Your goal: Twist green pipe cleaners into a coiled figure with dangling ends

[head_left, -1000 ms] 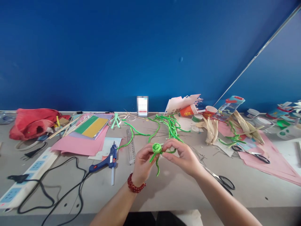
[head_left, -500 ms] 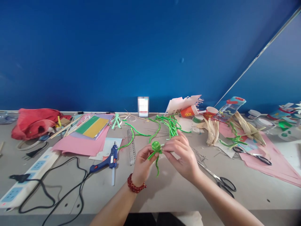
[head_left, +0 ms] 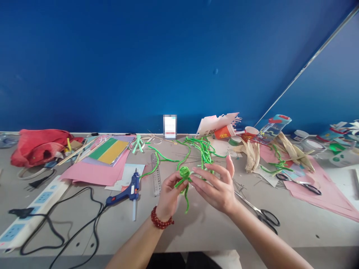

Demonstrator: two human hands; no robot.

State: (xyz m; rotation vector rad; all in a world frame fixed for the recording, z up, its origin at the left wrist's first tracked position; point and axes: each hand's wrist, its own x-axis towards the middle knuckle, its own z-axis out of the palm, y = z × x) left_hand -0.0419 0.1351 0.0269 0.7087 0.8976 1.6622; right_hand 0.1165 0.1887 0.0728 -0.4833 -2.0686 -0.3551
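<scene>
A long grey work counter (head_left: pixel 179 239) runs across the view, backed by a deep blue wall (head_left: pixel 179 67). Large pink paper sheets (head_left: pixel 322 194) lie towards the counter's right edge, and a second pink stack (head_left: pixel 89 175), topped by a green-and-yellow card (head_left: pixel 109 150), lies left of centre. A crumpled red fabric bag (head_left: pixel 39 147) sits at the far left corner. A white power strip (head_left: pixel 33 209) with black cables (head_left: pixel 75 220) lies along the near left edge. Pale dried corn husks (head_left: pixel 252 157) and an orange paper cup (head_left: pixel 224 131) lie along the back right. A loose tangle of green pipe cleaners (head_left: pixel 203 151) spreads behind the hands.

Centre: the left hand (head_left: pixel 168 198), wearing a red bead bracelet (head_left: pixel 160 222), and the right hand (head_left: pixel 215 188) are close together above the counter. The left fingers (head_left: pixel 175 185) pinch a tight green pipe-cleaner coil (head_left: pixel 184 172), its stems (head_left: pixel 186 200) hanging below. The right hand's fingers are spread, their tips just beside the coil. A blue glue gun (head_left: pixel 130 192) and a steel ruler (head_left: pixel 155 173) lie left of the hands; black-handled scissors (head_left: pixel 265 216) lie just right of them.
</scene>
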